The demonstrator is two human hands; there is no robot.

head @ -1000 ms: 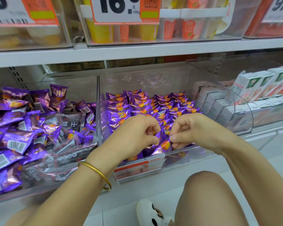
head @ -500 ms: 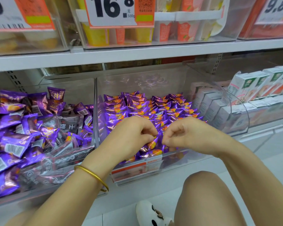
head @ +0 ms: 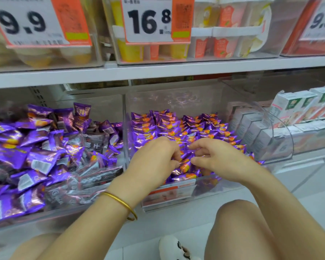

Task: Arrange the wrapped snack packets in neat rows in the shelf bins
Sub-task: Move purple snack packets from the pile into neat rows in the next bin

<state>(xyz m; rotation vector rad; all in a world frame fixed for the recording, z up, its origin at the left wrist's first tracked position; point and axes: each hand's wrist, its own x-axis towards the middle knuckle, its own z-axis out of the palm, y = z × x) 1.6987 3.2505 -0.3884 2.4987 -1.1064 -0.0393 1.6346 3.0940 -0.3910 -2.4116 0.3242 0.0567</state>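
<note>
I see my left hand (head: 154, 162) and right hand (head: 221, 162) close together over the front rows of purple-and-orange snack packets (head: 169, 126) in the clear middle bin (head: 176, 98). The left fingers (head: 174, 156) curl tight onto one end of a front packet (head: 185, 167) lying between the hands. The right fingers (head: 197, 146) are loosely spread, thumb at its other end, and I cannot tell whether they grip it.

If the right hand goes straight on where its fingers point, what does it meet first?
Probably the purple packet just ahead of its fingertips, then the left hand behind it; depth is unclear.
</note>
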